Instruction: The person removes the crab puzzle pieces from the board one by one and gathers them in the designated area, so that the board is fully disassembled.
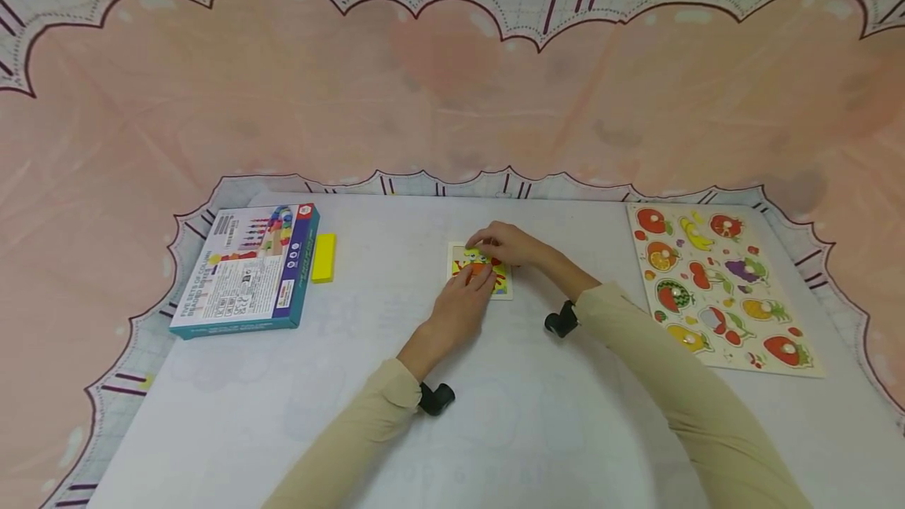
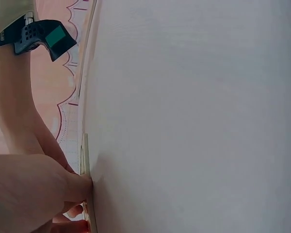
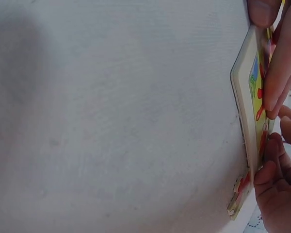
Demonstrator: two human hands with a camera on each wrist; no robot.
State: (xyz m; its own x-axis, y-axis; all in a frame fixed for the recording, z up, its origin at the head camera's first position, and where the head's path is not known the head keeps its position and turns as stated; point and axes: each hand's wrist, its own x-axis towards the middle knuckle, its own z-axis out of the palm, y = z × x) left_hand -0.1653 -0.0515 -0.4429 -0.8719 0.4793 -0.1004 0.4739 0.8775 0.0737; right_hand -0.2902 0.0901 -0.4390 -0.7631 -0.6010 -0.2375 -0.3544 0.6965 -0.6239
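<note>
Jigsaw board (image 1: 503, 287): likely light, stiff; hold edges; left hand (image 1: 459, 310) on it, fingers extended; right hand (image 1: 514, 244) grip unclear

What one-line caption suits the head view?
Left hand and right hand at a puzzle, between a box with a yellow block beside it and a fruit board.

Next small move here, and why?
I'd probably have the right hand pick up the loose piece: the right wrist view shows it outside the small picture board, close to that hand, while the left hand rests its fingers on the board and could steady it.
</note>
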